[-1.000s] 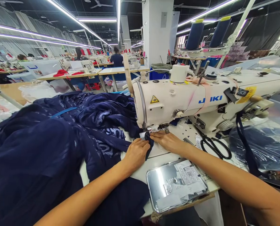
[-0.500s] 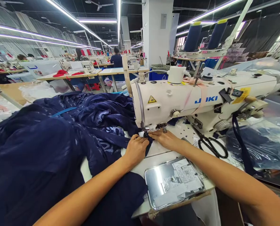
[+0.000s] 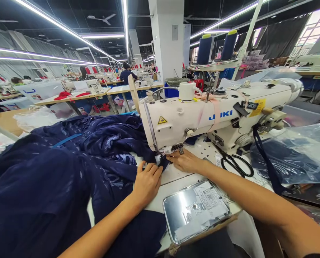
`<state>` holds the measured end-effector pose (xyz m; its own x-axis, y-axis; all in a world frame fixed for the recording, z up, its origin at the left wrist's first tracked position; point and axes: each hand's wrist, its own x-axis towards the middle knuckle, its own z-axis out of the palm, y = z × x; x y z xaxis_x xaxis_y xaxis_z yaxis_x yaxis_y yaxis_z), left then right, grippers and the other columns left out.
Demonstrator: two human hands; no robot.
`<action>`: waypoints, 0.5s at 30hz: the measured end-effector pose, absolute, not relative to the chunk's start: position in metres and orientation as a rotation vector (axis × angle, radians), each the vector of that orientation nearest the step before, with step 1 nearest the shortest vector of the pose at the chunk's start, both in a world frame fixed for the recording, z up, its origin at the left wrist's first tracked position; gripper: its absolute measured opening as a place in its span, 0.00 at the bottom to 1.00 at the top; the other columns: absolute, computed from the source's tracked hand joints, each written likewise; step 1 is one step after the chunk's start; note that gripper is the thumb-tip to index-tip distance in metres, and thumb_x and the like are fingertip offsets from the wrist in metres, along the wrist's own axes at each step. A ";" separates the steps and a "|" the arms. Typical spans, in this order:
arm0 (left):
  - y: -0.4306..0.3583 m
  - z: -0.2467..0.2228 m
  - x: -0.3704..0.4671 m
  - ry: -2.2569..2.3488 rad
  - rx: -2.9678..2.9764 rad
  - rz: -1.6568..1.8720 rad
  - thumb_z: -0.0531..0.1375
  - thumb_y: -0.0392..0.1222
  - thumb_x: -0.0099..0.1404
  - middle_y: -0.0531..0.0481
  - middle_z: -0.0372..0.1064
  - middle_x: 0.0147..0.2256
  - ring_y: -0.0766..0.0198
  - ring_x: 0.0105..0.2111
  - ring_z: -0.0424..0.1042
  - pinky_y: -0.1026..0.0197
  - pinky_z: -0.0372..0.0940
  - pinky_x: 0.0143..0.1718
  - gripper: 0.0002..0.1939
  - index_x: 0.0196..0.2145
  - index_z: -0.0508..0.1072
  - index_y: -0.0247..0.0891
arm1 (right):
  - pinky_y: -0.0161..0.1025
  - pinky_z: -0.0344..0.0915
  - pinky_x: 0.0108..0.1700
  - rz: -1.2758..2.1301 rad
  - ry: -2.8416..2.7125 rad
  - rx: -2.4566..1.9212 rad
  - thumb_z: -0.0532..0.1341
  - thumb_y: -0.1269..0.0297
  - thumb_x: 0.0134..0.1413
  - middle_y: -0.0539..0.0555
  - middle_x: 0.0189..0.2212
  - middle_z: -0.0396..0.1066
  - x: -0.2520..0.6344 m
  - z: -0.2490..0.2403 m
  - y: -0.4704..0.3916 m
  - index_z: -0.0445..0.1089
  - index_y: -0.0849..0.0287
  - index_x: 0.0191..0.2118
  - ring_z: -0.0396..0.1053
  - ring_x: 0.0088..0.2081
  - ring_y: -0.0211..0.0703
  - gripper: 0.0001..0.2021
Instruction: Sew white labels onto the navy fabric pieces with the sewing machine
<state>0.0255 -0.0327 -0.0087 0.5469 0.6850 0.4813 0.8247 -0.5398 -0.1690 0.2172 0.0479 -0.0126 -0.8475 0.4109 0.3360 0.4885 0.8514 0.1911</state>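
Navy fabric (image 3: pixel 55 182) with pale patterned patches lies heaped left of the white sewing machine (image 3: pixel 173 118), and a narrow end of it runs under the machine's needle area. On that end, just in front of the needle area, rests my left hand (image 3: pixel 147 181), fingers stretched forward and thumb apart. From the right, my right hand (image 3: pixel 187 162) reaches in below the machine head, its fingers extended and the tips touching the fabric's edge. The exact contact at the needle is small and partly hidden by the fingers and machine head.
A metal tin lid (image 3: pixel 180 211) with paper labels lies at the table's front edge. Black scissors (image 3: pixel 236 163) sit right of my right forearm, before a plastic bag of navy cloth (image 3: pixel 291 161). Thread cones (image 3: pixel 204 50) stand behind; a person (image 3: pixel 127 74) works farther back.
My left hand's fingers have straightened from a curl, and its thumb has lifted apart. My right hand stays by the needle area. The whole view has shifted.
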 end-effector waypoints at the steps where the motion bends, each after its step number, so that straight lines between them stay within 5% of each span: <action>1: -0.031 -0.007 0.021 -1.248 -2.398 -0.493 0.50 0.32 0.59 0.45 0.72 0.33 0.55 0.37 0.67 0.46 0.51 0.46 0.13 0.40 0.69 0.35 | 0.48 0.59 0.45 -0.362 -2.744 -0.680 0.52 0.70 0.54 0.60 0.42 0.70 0.218 -0.011 0.046 0.68 0.65 0.46 0.66 0.40 0.49 0.15; 10: 0.000 0.002 0.003 -1.740 -2.417 -0.708 0.51 0.29 0.54 0.49 0.70 0.31 0.60 0.34 0.68 0.52 0.56 0.41 0.11 0.32 0.70 0.36 | 0.45 0.62 0.43 -0.203 -2.642 -0.695 0.55 0.64 0.54 0.60 0.39 0.66 0.213 -0.015 0.021 0.68 0.66 0.44 0.63 0.40 0.48 0.14; 15: -0.008 0.000 0.014 -1.449 -2.411 -0.646 0.58 0.36 0.53 0.48 0.69 0.33 0.57 0.37 0.65 0.48 0.51 0.45 0.07 0.32 0.71 0.37 | 0.44 0.63 0.42 -0.076 -2.593 -0.675 0.55 0.68 0.53 0.60 0.37 0.66 0.213 -0.020 0.026 0.68 0.65 0.45 0.63 0.38 0.46 0.14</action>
<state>0.0142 -0.0084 -0.0001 0.4054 0.7686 0.4949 0.8817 -0.4717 0.0102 0.2128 0.0258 -0.0201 -0.7755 0.4491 0.4438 0.4742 0.8784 -0.0603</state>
